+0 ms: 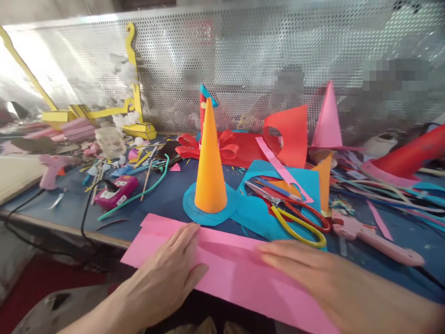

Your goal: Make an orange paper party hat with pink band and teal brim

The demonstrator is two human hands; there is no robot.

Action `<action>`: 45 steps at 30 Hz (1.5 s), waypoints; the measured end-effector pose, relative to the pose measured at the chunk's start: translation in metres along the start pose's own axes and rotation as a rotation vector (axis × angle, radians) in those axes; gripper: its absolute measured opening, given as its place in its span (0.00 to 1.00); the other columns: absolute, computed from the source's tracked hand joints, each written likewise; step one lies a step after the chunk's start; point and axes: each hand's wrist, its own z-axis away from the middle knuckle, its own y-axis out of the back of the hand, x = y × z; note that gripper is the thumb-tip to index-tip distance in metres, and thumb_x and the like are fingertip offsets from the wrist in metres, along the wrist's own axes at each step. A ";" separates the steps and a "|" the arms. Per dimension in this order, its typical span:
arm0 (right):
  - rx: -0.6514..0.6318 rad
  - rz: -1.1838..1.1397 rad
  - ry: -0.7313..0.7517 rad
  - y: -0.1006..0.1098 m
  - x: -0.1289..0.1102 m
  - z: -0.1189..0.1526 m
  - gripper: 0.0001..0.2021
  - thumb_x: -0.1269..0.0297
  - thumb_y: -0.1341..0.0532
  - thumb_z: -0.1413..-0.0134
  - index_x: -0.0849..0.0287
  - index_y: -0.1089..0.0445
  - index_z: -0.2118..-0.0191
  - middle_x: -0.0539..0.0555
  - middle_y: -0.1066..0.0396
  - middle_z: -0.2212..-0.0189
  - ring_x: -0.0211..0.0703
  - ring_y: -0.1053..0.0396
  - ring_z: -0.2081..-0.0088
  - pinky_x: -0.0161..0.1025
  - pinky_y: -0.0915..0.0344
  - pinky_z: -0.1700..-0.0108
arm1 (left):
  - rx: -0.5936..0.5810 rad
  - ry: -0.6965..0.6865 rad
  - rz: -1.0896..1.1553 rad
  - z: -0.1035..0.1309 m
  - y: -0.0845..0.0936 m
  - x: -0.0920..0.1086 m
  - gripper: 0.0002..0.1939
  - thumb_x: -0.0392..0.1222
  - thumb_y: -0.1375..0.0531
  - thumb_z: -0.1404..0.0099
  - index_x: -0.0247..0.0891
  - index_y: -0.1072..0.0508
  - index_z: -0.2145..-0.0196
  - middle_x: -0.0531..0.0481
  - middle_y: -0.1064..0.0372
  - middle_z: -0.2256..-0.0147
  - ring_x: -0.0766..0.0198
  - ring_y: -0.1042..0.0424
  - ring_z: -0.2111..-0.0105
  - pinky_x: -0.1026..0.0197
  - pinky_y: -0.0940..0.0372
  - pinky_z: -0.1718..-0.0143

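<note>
A pink paper sheet (231, 271) with a fold line lies across the near edge of the table and hangs over it. My left hand (170, 264) rests flat on its left part, thumb apart from the fingers. On the right part, my right hand (323, 273) lies with fingers stretched out, slightly blurred. Neither hand grips the sheet. Just beyond it, an orange paper cone (210, 174) stands upright on a round blue paper piece (189, 204). Scissors (292, 211) with red and yellow handles lie on blue paper (253, 215), near my right hand.
A pink glue gun (378, 239) lies at the right, another pink glue gun (52, 169) at the left. A magenta power block (118, 191) has a black plug in it. A pink cone (328, 120) and a red cut sheet (295, 134) stand before the perforated metal panel (243, 55).
</note>
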 end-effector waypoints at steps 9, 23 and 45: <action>0.046 0.009 0.017 -0.070 -0.052 -0.049 0.32 0.48 0.47 0.37 0.71 0.40 0.38 0.64 0.40 0.38 0.55 0.39 0.39 0.52 0.34 0.44 | -0.090 -0.028 0.002 0.001 -0.007 0.014 0.34 0.50 0.47 0.32 0.31 0.48 0.34 0.39 0.47 0.35 0.42 0.49 0.35 0.39 0.42 0.39; 0.107 0.150 -0.025 -0.063 -0.041 -0.021 0.25 0.54 0.47 0.38 0.62 0.35 0.41 0.53 0.35 0.41 0.49 0.36 0.42 0.48 0.44 0.44 | 0.145 0.016 -0.173 0.023 -0.012 -0.024 0.32 0.48 0.50 0.30 0.29 0.51 0.34 0.36 0.35 0.42 0.53 0.32 0.44 0.54 0.37 0.42; 0.039 0.214 -0.209 -0.035 -0.010 0.093 0.19 0.67 0.47 0.39 0.61 0.32 0.44 0.51 0.27 0.48 0.57 0.33 0.49 0.54 0.46 0.45 | 0.100 0.103 -0.181 0.057 -0.020 -0.052 0.34 0.50 0.48 0.33 0.33 0.49 0.34 0.36 0.39 0.40 0.46 0.35 0.43 0.49 0.38 0.46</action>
